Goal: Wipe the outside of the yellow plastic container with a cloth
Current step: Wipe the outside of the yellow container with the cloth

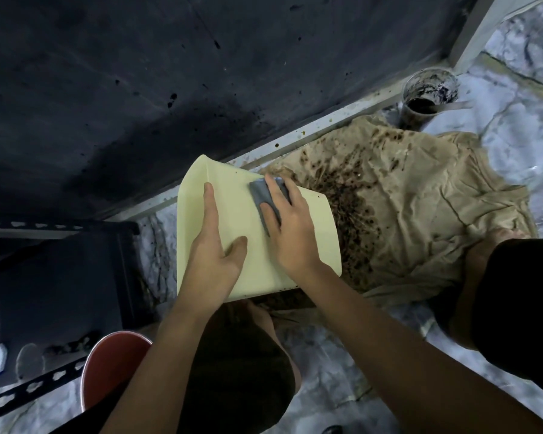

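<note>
A pale yellow plastic container (311,233) lies tipped on its side at the centre, one broad outer face turned up. My left hand (215,252) rests flat on that face, fingers spread, index finger pointing toward the far rim. My right hand (290,227) presses a folded grey cloth (261,195) against the same face near its far edge. The cloth shows between and beyond my fingers. The container's opening is hidden from me.
A beige stained cloth (420,208) covered with dark debris is spread on the marbled floor on the right. A dirty cup (428,95) stands behind it. A dark wall (170,73) fills the back, a black metal rack (54,277) the left, and a red stool (113,361) stands below. My knees flank the container.
</note>
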